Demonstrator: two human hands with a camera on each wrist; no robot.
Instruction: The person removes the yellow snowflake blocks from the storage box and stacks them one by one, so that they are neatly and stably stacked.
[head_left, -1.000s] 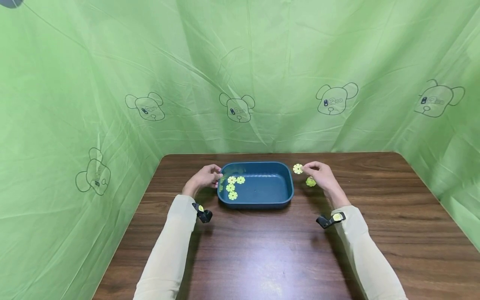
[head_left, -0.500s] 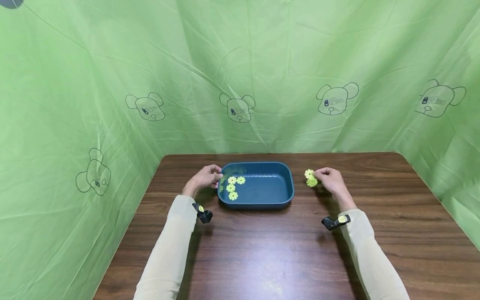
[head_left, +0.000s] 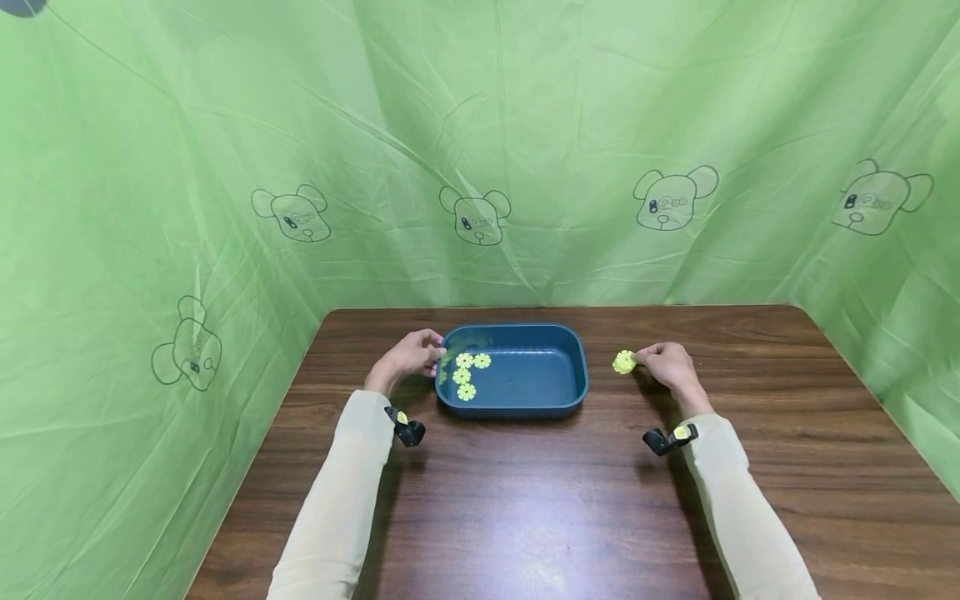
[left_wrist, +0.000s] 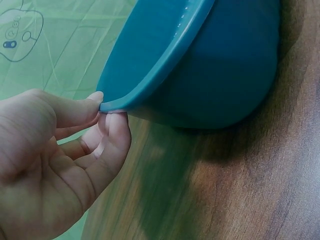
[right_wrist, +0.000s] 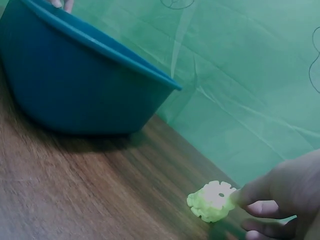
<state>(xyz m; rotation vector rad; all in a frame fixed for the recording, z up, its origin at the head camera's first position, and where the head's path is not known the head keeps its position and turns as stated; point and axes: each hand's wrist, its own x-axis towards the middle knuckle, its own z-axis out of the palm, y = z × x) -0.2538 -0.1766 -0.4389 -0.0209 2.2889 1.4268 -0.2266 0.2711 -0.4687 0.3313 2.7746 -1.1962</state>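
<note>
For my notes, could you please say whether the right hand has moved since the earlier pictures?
Yes, rightward: in the head view, the right hand sits farther from the blue tray.

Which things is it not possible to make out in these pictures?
Right wrist view: how many discs are in the pile, as they overlap and look blurred; the rest of the right hand, cut off by the right edge.
Left wrist view: the floor of the tub and its discs, hidden by the near wall.
</note>
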